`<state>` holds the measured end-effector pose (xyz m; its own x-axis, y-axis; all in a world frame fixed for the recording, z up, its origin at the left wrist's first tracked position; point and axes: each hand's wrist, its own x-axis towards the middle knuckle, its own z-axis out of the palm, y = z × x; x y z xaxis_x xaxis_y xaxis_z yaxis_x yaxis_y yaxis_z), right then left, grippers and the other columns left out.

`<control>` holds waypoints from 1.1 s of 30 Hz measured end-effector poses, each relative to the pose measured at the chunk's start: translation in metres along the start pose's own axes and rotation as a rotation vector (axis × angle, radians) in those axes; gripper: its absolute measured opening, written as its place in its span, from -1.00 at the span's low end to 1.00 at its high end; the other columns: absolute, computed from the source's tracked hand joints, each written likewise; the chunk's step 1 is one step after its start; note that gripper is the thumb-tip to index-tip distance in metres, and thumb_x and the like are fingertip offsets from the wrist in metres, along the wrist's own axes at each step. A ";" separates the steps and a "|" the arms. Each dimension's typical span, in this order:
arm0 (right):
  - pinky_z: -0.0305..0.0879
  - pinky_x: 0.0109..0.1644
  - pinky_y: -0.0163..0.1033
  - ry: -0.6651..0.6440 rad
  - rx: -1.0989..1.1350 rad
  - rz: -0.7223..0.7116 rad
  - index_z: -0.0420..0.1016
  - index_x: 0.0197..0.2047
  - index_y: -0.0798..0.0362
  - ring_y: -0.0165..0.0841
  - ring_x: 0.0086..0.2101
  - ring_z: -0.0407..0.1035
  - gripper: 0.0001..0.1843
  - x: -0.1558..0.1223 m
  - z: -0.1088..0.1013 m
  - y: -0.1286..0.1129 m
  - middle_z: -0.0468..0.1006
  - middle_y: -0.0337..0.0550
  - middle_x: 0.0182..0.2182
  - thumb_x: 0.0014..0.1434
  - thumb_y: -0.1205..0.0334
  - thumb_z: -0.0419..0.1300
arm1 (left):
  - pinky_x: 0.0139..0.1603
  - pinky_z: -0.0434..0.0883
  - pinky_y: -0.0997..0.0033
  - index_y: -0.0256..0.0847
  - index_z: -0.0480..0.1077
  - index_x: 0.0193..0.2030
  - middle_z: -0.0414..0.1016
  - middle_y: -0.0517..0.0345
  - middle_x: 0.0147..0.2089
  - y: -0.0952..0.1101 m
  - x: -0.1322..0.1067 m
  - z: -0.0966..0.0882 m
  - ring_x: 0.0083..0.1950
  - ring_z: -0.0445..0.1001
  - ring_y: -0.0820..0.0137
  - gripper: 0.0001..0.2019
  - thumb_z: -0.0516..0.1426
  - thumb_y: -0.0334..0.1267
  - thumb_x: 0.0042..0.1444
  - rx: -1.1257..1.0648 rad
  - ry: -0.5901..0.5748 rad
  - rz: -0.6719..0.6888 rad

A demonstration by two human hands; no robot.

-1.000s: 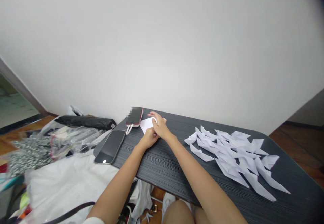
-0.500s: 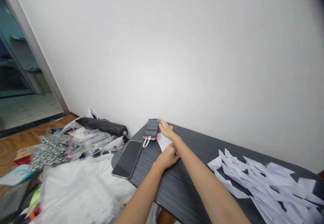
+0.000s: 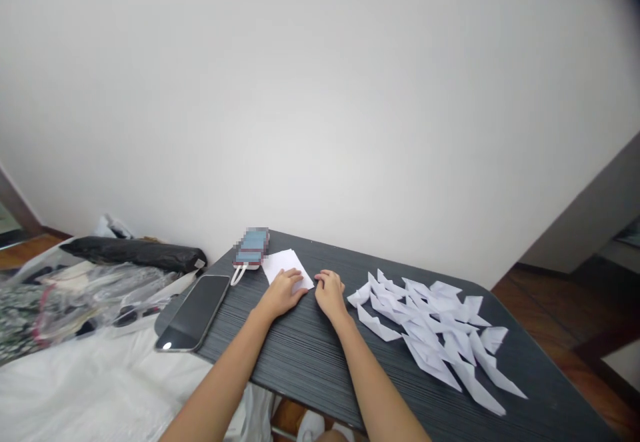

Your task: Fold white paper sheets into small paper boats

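Note:
My left hand (image 3: 284,293) rests on the lower part of a small stack of white paper sheets (image 3: 278,263), its fingers lying over the paper and the thumb apart. Just right of the sheets, my right hand (image 3: 330,293) is at the tabletop with its fingers curled in. No paper shows in it, and its palm is hidden. Farther right, several folded white paper boats (image 3: 425,325) lie in a loose, overlapping heap on the dark table (image 3: 310,355).
Beyond the sheets lies a device with a lit, blurred screen (image 3: 253,245) and a white cable loop (image 3: 239,275). A dark-screened phone (image 3: 195,312) sits at the table's left edge. Plastic-wrapped goods (image 3: 135,289) crowd the left side; a white wall (image 3: 320,129) stands behind the table.
The view has swung right. My right hand has drawn back from beside the lit device to the right of the paper; my left hand now lies on the sheets, which show more fully.

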<state>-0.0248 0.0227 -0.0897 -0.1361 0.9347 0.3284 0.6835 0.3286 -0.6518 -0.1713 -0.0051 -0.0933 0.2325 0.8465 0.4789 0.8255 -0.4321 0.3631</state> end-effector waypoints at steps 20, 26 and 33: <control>0.32 -0.33 -0.25 -0.123 0.611 0.015 0.40 -0.22 0.08 -0.38 -0.51 0.41 -0.74 0.011 0.005 -0.005 0.53 -0.17 -0.47 -0.04 0.27 0.08 | -0.55 0.16 0.59 -0.35 0.42 -0.54 0.34 0.22 -0.64 0.003 0.010 -0.015 -0.58 0.26 0.53 -0.63 -0.05 -0.15 0.07 -0.068 0.112 -0.170; 0.27 -0.27 -0.25 -0.038 0.398 0.012 0.34 -0.10 0.06 -0.33 -0.45 0.40 -0.63 0.005 0.002 -0.009 0.51 -0.19 -0.52 -0.04 0.35 0.08 | -0.49 0.20 0.54 -0.32 0.37 -0.55 0.34 0.19 -0.60 0.003 0.008 -0.012 -0.54 0.29 0.49 -0.66 -0.08 -0.20 0.09 -0.014 0.216 -0.155; 0.21 -0.21 -0.22 0.367 0.332 0.027 0.44 -0.34 0.09 -0.26 -0.35 0.38 -0.74 0.012 -0.038 -0.010 0.51 -0.04 -0.40 0.07 0.21 -0.05 | -0.22 0.30 0.35 -0.25 0.36 -0.45 0.43 0.04 -0.44 -0.001 0.006 -0.007 -0.38 0.39 0.37 -0.79 -0.06 -0.29 0.07 0.057 0.327 -0.138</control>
<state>-0.0059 0.0251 -0.0536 0.1809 0.8533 0.4890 0.4099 0.3865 -0.8262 -0.1738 -0.0019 -0.0854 -0.0527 0.7473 0.6624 0.8672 -0.2946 0.4014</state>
